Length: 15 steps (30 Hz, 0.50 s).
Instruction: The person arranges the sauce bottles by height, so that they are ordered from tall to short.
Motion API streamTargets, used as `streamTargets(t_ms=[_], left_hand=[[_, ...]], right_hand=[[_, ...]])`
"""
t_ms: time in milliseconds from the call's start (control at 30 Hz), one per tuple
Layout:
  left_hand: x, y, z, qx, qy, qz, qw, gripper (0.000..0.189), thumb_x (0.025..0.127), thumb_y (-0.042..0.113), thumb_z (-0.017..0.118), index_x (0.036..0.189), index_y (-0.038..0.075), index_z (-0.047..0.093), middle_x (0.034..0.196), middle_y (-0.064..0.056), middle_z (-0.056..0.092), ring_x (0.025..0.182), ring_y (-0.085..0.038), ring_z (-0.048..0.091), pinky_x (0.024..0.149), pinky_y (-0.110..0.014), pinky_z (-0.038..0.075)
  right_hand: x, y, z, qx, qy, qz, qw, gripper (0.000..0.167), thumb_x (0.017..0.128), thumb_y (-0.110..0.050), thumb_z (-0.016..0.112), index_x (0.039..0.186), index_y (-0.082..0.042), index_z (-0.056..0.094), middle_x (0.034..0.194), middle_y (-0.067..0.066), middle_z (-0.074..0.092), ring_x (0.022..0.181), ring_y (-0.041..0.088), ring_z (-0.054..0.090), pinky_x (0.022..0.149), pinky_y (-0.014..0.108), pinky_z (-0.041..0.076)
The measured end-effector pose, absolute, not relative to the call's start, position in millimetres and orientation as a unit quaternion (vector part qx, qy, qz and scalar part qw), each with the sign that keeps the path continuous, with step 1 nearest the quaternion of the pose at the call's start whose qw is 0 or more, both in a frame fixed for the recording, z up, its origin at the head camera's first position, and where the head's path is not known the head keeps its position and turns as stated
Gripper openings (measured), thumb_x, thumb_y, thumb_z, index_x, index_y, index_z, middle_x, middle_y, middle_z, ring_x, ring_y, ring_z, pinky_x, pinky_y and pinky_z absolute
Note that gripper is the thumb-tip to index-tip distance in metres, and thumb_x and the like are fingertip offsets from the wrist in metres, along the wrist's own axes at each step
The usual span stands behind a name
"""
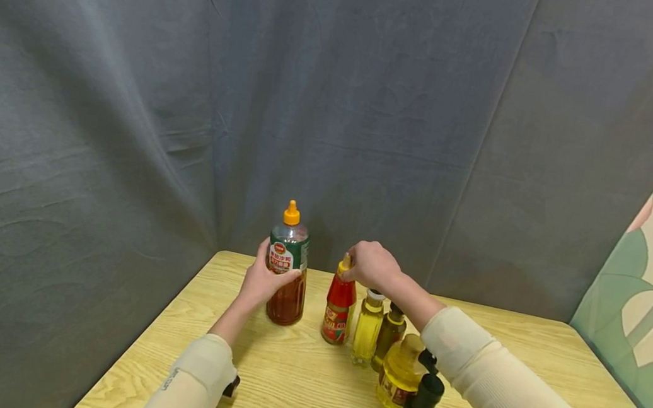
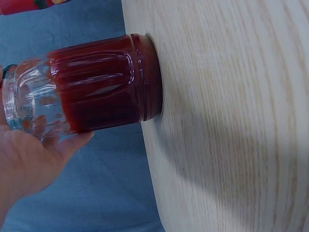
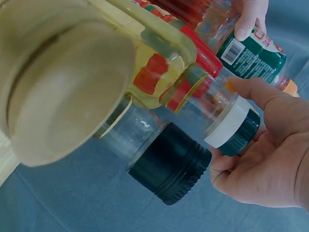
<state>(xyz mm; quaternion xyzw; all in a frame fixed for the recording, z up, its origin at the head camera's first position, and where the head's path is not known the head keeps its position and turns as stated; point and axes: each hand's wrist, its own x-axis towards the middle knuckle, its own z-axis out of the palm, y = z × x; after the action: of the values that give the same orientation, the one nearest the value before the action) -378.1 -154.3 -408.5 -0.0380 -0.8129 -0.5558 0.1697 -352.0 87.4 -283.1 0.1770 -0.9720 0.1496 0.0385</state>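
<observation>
Head view: left fingers [image 1: 288, 278] around sauce bottle [image 1: 286, 299], right fingers [image 1: 353, 271] around red bottle [image 1: 338, 311], oil bottles [image 1: 367, 333] close on its right

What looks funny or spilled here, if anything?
Nothing stands out. The bottles on the table all look upright, and I see no spill on the part that shows. The left hand holds the big sauce bottle, and the right hand holds the red bottle near its top.
</observation>
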Motion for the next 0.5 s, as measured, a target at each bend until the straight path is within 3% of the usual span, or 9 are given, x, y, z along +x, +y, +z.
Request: streamTargets(t_ms=[167, 367, 500], left_hand=[[-377.7, -153.7, -408.9, -0.043, -0.812, -0.556, 0.172, 0.101, 0.08, 0.04, 0.087, 0.159, 0.03, 0.023, 0.129, -0.015, 0.061, 0.115, -0.034, 0.061, 0.096, -0.055, 0.048], [-376.1, -153.8, -407.5, -0.04, -0.812, -0.556, 0.17, 0.103, 0.08, 0.04, 0.087, 0.159, 0.03, 0.023, 0.129, -0.015, 0.061, 0.114, -0.033, 0.061, 0.096, -0.054, 0.049], [-376.1, -154.8, -408.1, -0.037, -0.814, -0.554, 0.17, 0.102, 0.079, 0.04, 0.087, 0.158, 0.03, 0.023, 0.128, -0.014, 0.062, 0.113, -0.033, 0.061, 0.096, -0.054, 0.049]], right_hand=[[-357.8, 90.1, -283.6, 0.162, -0.975, 0.15, 0.034, 0.024, 0.086, -0.025, 0.082, 0.1, -0.008, 0.074, 0.088, 0.004, 0.069, 0.075, 0.019, 0.062, 0.066, 0.034, 0.055], [-361.7, 91.9, -282.9, 0.161, -0.974, 0.151, 0.039, 0.018, 0.087, -0.024, 0.081, 0.085, -0.009, 0.072, 0.072, 0.001, 0.065, 0.065, 0.019, 0.057, 0.058, 0.031, 0.05], [-364.0, 92.9, -283.5, 0.16, -0.974, 0.155, 0.04, 0.017, 0.087, -0.023, 0.081, 0.086, -0.008, 0.072, 0.072, 0.001, 0.064, 0.064, 0.019, 0.056, 0.058, 0.03, 0.05]])
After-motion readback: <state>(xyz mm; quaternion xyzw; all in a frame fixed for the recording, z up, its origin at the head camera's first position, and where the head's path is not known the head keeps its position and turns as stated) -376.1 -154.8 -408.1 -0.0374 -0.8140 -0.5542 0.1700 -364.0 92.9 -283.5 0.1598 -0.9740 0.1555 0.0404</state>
